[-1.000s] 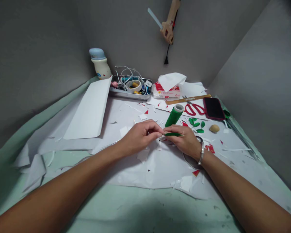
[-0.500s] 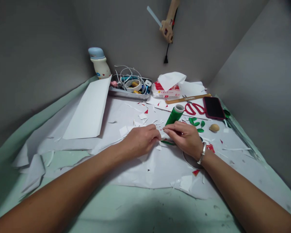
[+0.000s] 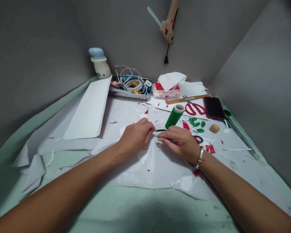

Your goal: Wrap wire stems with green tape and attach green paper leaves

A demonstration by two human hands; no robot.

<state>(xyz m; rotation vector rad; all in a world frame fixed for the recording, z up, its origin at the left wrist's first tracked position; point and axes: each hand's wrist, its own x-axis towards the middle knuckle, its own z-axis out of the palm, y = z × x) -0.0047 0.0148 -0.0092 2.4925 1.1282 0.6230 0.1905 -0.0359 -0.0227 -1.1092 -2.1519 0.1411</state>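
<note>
Two hands hovering over paper sheet [image 3: 165, 171]. Left hand [image 3: 135, 137]: left fingers [image 3: 149, 125] curling, half closed, hold unclear. Right hand [image 3: 180, 141]: right fingers [image 3: 166, 139] nearly closing, hold unclear. Green strip [image 3: 160, 130] lying at right hand's 11 o'clock, thread spool [image 3: 174, 116] standing at strip's 2 o'clock.

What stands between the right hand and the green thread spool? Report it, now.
Nothing visible does. The green thread spool stands upright just beyond the right hand. A thin green strip lies off to the left of that gap, and white paper scraps lie flat nearby.
</note>
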